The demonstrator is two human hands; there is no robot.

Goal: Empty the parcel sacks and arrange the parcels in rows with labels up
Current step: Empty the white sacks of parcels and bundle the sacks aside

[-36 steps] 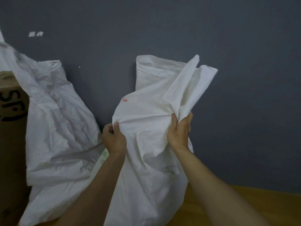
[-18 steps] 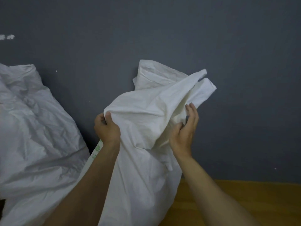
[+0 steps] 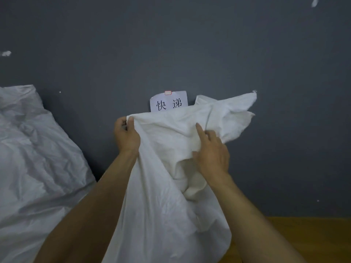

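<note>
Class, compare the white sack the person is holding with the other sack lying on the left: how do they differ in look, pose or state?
The held sack is gripped at its top edge by the left hand and touched by the right hand; the left sack is untouched. The held sack hangs in soft cloth-like folds; the left sack shows sharp, shiny creases. The held sack covers part of a paper sign on the wall; the left sack covers none. Both are white.

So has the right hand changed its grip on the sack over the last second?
Yes. The right hand let go of the bunched top and now lies lower on the sack, forefinger out, while the left hand stays pinching the rim.
</note>
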